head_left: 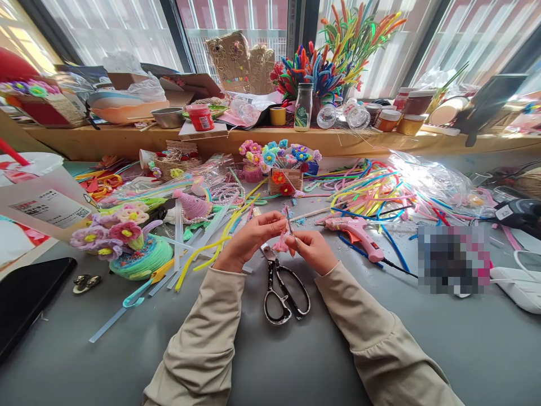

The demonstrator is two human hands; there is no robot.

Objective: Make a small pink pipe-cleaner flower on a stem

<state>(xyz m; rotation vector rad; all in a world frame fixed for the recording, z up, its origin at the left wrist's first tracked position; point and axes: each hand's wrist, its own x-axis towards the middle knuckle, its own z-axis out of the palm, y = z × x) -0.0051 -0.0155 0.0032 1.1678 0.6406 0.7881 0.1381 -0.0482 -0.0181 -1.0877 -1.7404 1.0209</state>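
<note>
My left hand is closed, with thumb and fingertips pinching a small pink fuzzy piece that looks like pipe cleaner. My right hand is wrapped round a pair of small scissors, whose narrow blades point up and away beside the left fingertips. Part of the pink piece hangs between the hands, and the fingers hide the rest. Below them on the grey table lie large black-handled scissors, handles towards me. A pink glue gun rests just right of my right hand.
Yellow pipe cleaners and clear glue sticks lie on the left, near a green pot of fuzzy flowers. A black phone is at far left. Tangled pipe cleaners spread behind the glue gun. A glass bottle stands on the ledge.
</note>
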